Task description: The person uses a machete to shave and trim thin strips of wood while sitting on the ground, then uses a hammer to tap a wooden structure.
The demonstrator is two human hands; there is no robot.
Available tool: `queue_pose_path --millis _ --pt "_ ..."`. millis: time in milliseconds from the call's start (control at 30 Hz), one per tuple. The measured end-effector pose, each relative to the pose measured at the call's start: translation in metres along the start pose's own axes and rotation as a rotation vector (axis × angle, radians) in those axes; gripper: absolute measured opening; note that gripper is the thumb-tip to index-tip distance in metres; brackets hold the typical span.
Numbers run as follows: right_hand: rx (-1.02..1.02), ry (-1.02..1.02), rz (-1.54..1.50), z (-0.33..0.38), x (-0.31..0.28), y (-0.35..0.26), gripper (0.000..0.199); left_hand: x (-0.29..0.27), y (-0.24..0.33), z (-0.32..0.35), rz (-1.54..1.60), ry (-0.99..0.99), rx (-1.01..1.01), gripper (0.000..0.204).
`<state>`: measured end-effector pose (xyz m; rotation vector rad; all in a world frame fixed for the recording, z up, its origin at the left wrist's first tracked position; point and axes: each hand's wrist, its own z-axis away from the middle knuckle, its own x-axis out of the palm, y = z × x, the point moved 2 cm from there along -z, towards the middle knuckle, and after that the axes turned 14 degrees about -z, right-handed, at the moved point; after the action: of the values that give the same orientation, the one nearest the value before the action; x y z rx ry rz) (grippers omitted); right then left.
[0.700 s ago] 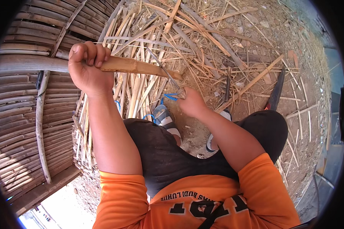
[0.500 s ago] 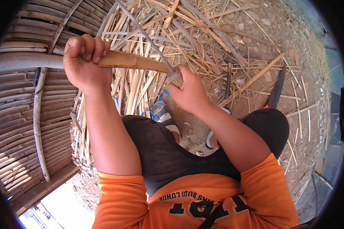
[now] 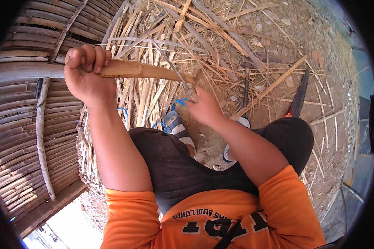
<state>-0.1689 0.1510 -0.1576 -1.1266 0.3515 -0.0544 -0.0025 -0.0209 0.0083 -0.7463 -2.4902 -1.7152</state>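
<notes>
My left hand (image 3: 86,74) is closed around a thick tan bamboo piece (image 3: 147,70), held roughly level in front of me. My right hand (image 3: 203,108) grips the handle of a knife, whose thin grey blade (image 3: 168,60) slants up and left across the bamboo's right end. The knife handle is mostly hidden in my fist. Below the hands are my knees in dark shorts and my sandalled feet (image 3: 176,126).
A heap of split bamboo strips and shavings (image 3: 220,37) covers the ground ahead. A slatted bamboo platform (image 3: 20,116) runs along the left. Another dark tool (image 3: 298,97) lies on the dirt at right, by my knee.
The left hand and bamboo have dropped slightly and tilted. The right hand has slid right along the bamboo's end, and the blade now angles up across it.
</notes>
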Motion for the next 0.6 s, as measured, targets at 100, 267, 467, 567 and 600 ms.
queue_pose_path --millis 100,267,467,567,600 --pt "-0.080 0.006 -0.095 0.006 -0.005 -0.029 0.044 -0.002 0.001 0.001 0.015 -0.029 -0.016 0.025" --pt "0.097 0.082 0.065 -0.014 0.019 0.112 0.046 0.005 0.001 0.002 0.005 0.052 -0.020 0.021" --pt "0.092 0.035 0.042 -0.013 0.003 0.069 0.044 -0.003 -0.002 -0.003 0.026 -0.025 -0.005 0.021" --pt "-0.006 0.014 -0.067 -0.005 -0.002 -0.003 0.045 0.002 0.000 0.000 0.009 -0.055 0.009 0.021" --pt "-0.107 0.054 -0.084 -0.006 -0.001 -0.009 0.045 0.002 0.000 0.001 0.010 -0.051 -0.005 0.021"
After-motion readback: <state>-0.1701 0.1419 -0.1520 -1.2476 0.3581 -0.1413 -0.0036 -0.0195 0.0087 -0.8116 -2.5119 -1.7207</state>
